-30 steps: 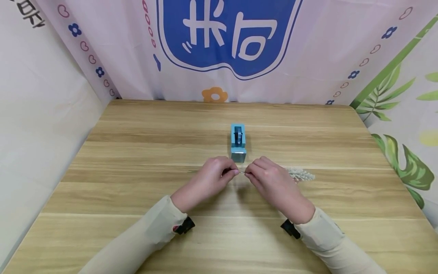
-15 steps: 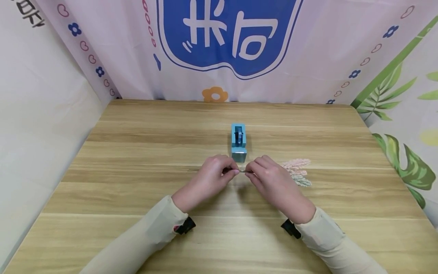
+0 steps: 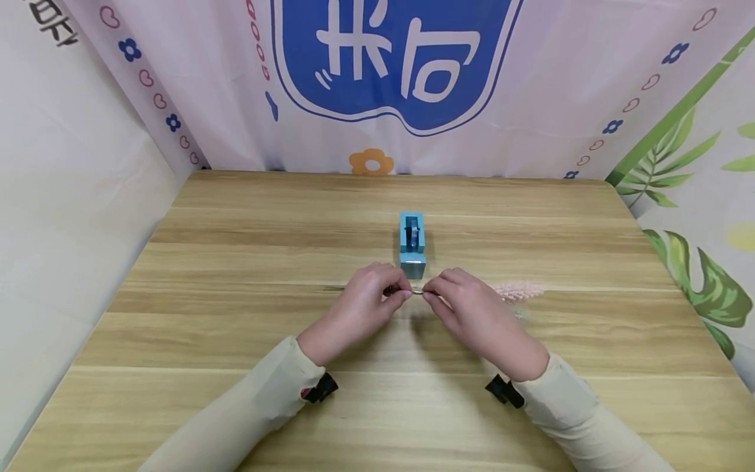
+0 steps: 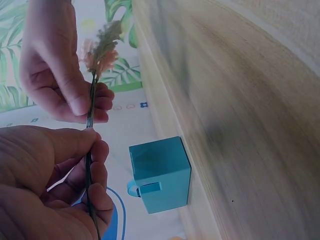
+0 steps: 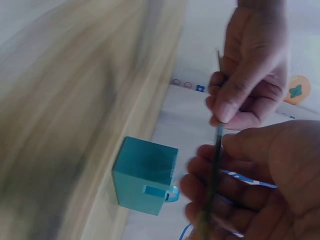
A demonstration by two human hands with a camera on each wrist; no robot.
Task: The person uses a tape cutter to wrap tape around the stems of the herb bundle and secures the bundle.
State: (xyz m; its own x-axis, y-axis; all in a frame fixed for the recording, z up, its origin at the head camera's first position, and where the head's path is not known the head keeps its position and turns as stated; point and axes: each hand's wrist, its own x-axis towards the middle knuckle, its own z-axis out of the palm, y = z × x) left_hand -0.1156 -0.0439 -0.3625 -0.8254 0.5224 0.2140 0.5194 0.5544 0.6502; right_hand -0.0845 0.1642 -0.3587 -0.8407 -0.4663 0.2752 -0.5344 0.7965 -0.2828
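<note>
A small bunch of artificial flowers with pink [image 3: 520, 291] and grey-green heads lies across both hands, its thin dark stems [image 4: 93, 92] running left. My left hand [image 3: 368, 301] pinches the stems between thumb and fingers. Close beside it, my right hand [image 3: 474, 318] pinches them nearer the flower heads, which stick out to the right. In the short gap between the hands, a shiny band [image 5: 220, 130] like clear tape shows round the stems. Just beyond the fingertips stands a blue tape dispenser [image 3: 412, 242] with a tape roll in it.
Hands and flowers are held above a wood-grain table [image 3: 265, 229]. A printed cloth [image 3: 236, 124] hangs along its back edge, with more cloth at both sides. Each wrist wears a small black camera [image 3: 321, 387].
The bunch has turned between my fingers: grey-green showed first, then pink with green, and now mostly pink. Both hands have stayed nearly in place.
</note>
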